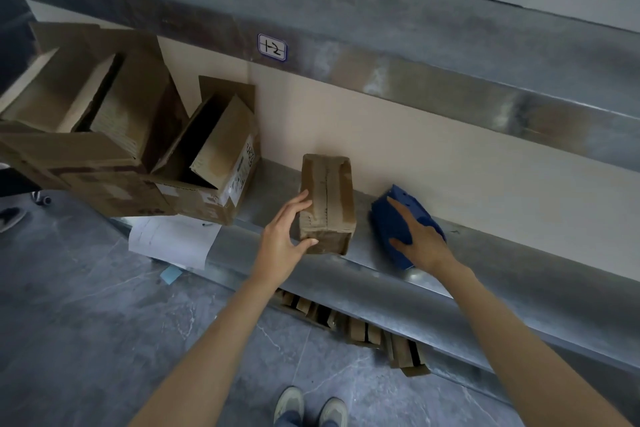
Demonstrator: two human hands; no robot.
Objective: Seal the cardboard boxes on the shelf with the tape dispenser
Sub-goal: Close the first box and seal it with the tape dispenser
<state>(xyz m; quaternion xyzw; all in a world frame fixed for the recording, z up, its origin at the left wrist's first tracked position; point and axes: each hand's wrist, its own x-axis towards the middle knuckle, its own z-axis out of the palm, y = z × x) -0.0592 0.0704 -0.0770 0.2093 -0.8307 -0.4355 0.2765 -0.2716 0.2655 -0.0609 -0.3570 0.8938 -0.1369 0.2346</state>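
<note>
- Head view: small brown taped cardboard box (327,201) lies flaps-closed on the grey metal shelf (381,274).
- Left hand (282,236) grips the box's near-left corner, thumb on the near end, fingers along the left side.
- Blue plastic tape dispenser (398,218) lies on the shelf just right of the box, not touching it.
- Right hand (420,239) rests on the dispenser, index and thumb straight; other fingers hidden, so can't tell if it's gripped.
- Two open brown cardboard cartons (214,163) left of the box, flaps up.
- White paper sheet (173,239) hangs off the shelf edge, near-left of the box.
- White "1-2" label (273,47) on the rail above the box.
</note>
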